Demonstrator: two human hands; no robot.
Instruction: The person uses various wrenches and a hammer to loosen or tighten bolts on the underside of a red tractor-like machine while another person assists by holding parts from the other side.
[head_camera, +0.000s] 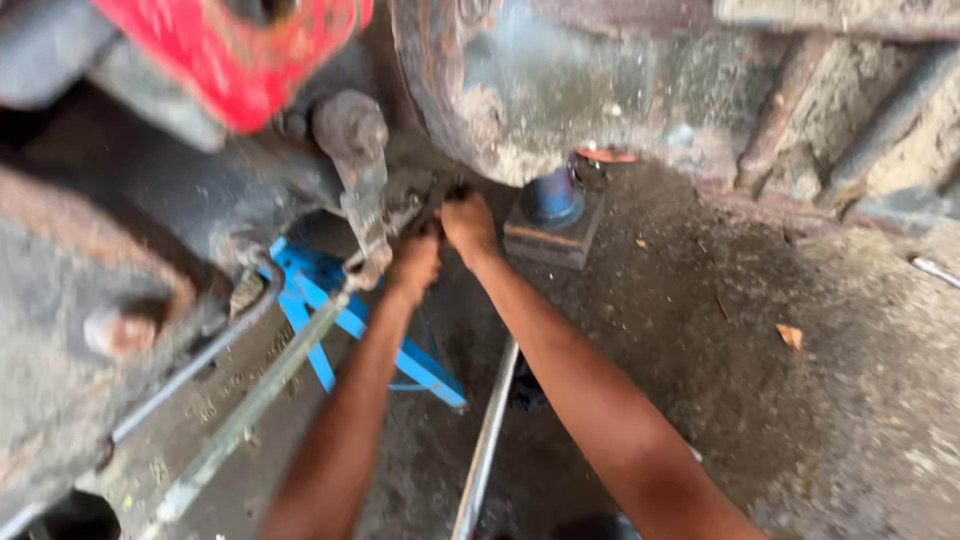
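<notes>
Steering linkage (372, 215): grimy joint under red vehicle, both hands on it
Left hand (413, 265): closed round it
Right hand (468, 225): grip closed there, blurred
Blue stand (330, 300): on floor behind

There is one camera, worn on the person's head. It looks down and forward, under a big rusty machine (520, 90), very close to it. Both arms reach out from the bottom edge into the middle. The dirt floor (780, 400) fills the right side. The picture is blurry.
</notes>
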